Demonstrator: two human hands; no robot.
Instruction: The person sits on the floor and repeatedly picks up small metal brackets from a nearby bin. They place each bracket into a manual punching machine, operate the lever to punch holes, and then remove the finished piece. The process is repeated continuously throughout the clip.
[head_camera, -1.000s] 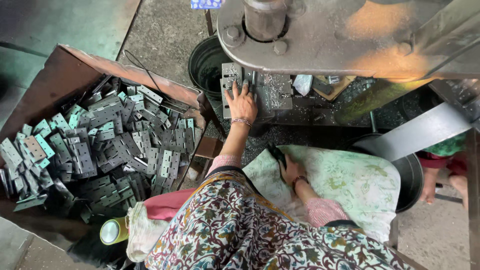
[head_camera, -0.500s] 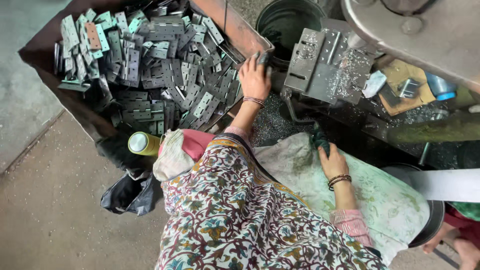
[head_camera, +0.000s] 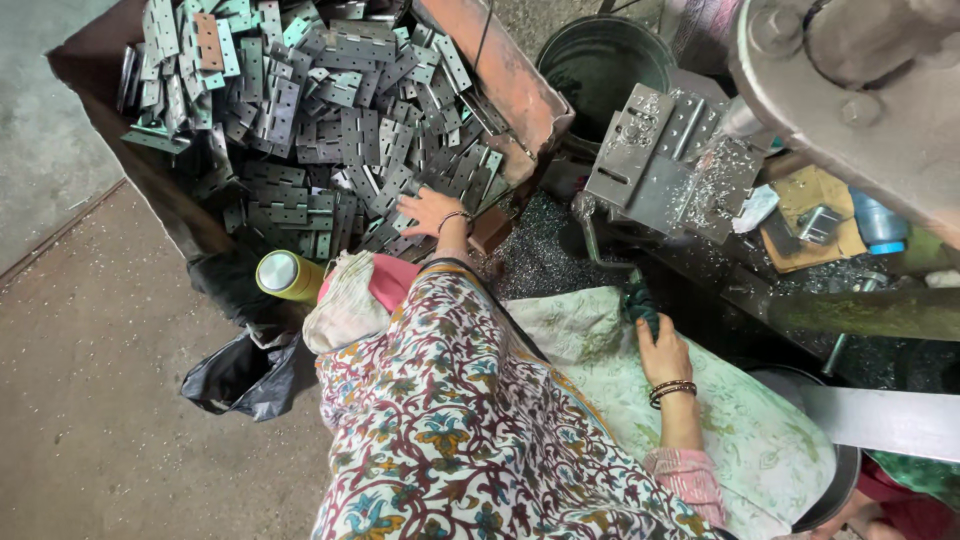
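A rust-brown crate (head_camera: 520, 95) holds a heap of several grey metal hinge plates (head_camera: 330, 130). My left hand (head_camera: 430, 210) lies on the near right part of the heap, fingers spread, touching the plates. My right hand (head_camera: 660, 350) grips the green-wrapped end of a bent metal lever (head_camera: 600, 250) that comes off the press. The press's grey fixture plate (head_camera: 650, 155) is strewn with metal shavings. A patterned cloth (head_camera: 740, 430) lies under my right forearm. My lap in a floral garment fills the bottom centre.
A dark round bucket (head_camera: 600, 60) stands behind the fixture. The press's large body (head_camera: 860, 90) overhangs at top right. A yellow-green tube (head_camera: 285, 275) and a black bag (head_camera: 240, 375) sit by my left side on the concrete floor. Shavings cover the ground near the lever.
My left hand has left the press's fixture plate and moved left onto the hinge heap in the crate. My right hand stays on the lever. The view has swung left.
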